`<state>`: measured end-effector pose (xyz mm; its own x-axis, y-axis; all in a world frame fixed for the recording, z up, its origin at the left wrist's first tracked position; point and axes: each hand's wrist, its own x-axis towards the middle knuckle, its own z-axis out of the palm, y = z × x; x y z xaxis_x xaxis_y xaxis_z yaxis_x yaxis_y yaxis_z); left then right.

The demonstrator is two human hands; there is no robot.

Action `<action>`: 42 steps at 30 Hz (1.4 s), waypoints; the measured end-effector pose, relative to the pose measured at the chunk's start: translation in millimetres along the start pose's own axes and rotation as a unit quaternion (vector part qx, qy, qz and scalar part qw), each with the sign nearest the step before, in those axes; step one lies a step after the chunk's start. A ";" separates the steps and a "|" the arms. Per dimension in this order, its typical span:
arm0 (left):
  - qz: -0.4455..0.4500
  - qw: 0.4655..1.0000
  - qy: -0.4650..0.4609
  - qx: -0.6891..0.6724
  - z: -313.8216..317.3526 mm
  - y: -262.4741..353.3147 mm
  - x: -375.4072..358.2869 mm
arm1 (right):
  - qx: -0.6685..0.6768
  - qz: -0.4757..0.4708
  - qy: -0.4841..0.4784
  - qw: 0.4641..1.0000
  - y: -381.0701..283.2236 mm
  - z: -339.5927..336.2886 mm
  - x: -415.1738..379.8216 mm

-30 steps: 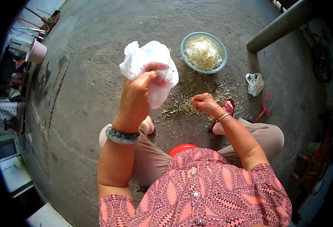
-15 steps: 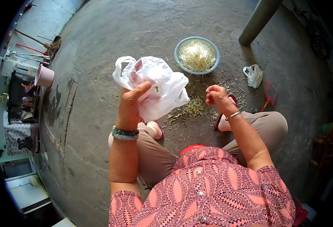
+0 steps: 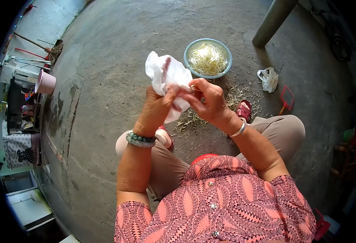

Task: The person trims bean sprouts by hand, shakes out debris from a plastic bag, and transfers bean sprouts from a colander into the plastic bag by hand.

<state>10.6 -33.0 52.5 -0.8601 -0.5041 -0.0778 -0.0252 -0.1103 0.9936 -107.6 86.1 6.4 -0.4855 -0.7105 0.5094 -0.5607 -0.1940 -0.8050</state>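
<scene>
My left hand (image 3: 157,106) is closed round a white plastic bag (image 3: 168,75), which is bunched up in front of me. At the bag's right side, my right hand (image 3: 210,101) pinches its edge between thumb and finger. Beyond the hands, a round blue-rimmed basket (image 3: 186,60) on the floor holds a heap of pale, thin sprouts (image 3: 208,59). Small trimmed scraps (image 3: 192,122) lie scattered on the floor under and beside the hands.
A second crumpled plastic bag (image 3: 268,79) and a red-framed swatter (image 3: 286,98) lie at the right. Behind them stands a grey pole (image 3: 273,24). A pink bucket (image 3: 45,82) and a broom (image 3: 55,52) are at the far left.
My right hand has moved left and up from beside the bag and now grips its edge. The bag is more gathered, and my left hand has shifted slightly right.
</scene>
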 end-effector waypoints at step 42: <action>-0.077 0.994 -0.047 0.059 -46.9 -14.1 -13.7 | 0.488 0.262 0.013 0.832 48.4 -85.7 -15.3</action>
<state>46.7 -64.7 35.7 -0.8856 -0.4054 -0.2265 -0.2145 -0.0756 0.9738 -184.8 145.6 -14.4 -0.5137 -0.8580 0.0064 0.5391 -0.3285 -0.7756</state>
